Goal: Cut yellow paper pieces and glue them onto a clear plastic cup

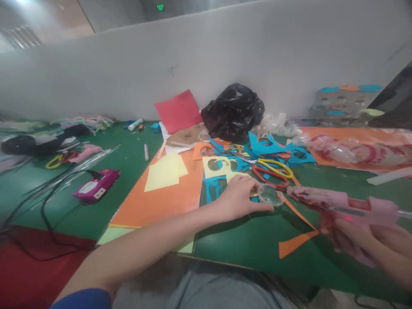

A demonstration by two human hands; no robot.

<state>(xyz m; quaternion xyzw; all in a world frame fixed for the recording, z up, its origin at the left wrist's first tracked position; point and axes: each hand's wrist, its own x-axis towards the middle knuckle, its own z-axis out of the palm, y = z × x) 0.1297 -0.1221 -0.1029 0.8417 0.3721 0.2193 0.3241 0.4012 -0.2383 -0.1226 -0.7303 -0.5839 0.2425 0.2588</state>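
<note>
My left hand [240, 195] pinches a small clear plastic cup-like piece [271, 196] by its side, its round rim turned toward me. My right hand [350, 236] is wrapped round the handle of a pink hot glue gun [341, 205], with a glue stick at its back end and a small red light lit. The gun's nozzle points left, close to the clear piece; whether they touch I cannot tell. Just behind lie scissors with red handles [270, 178] and another pair with yellow handles [277, 168]. Blue paper scraps [214, 189] and a folded orange strip [298, 244] are nearby.
Orange sheets [161, 206] and cream paper [162, 174] lie left of centre. A black plastic bag [234, 110] and red paper [178, 111] stand against the wall. A purple power adapter [96, 185] with black cables sits left; plastic bottle pieces [354, 150] lie right.
</note>
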